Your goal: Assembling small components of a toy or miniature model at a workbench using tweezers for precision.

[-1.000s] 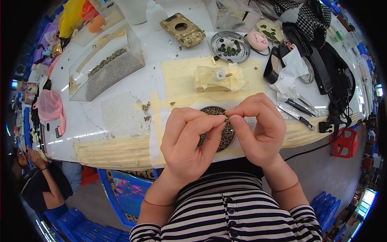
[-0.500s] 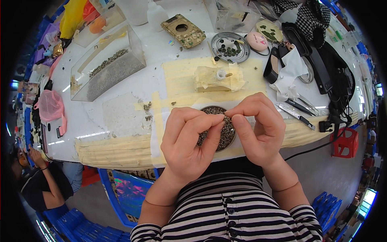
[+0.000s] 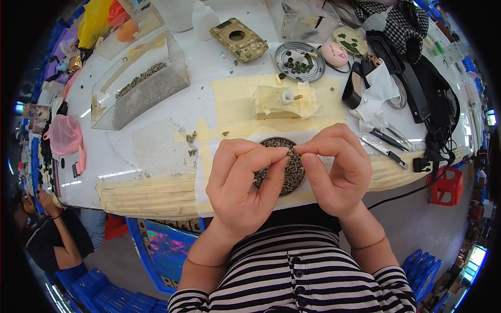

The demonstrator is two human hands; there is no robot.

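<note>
Head view: white table (image 3: 112, 151) across upper frame, red stool (image 3: 447, 180) at right. Our left hand (image 3: 241, 182) and right hand (image 3: 336, 175) pinch, contents indiscernible.

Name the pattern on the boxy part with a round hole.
Boxy part: tan and green camouflage; head view.

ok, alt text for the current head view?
A person's left hand and right hand nearly meet over a round dish of small grey-brown parts; anything held is too small to make out. Beyond, on the white table: a tape-covered block, a camouflage-patterned model hull, a clear box.
</note>
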